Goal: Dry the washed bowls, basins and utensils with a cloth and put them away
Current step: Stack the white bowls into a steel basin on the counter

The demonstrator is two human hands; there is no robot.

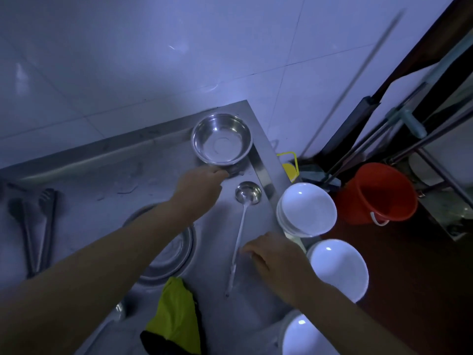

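Dim bluish light, soft blur, warped edges

white tiled wall (153, 60), dim bluish light, dark red floor (409, 290).

Bare forearms (107, 257), left hand (201, 187), right hand (277, 257)

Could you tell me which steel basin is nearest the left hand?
The deep basin at the counter's far corner; the flat basin lies under the forearm.
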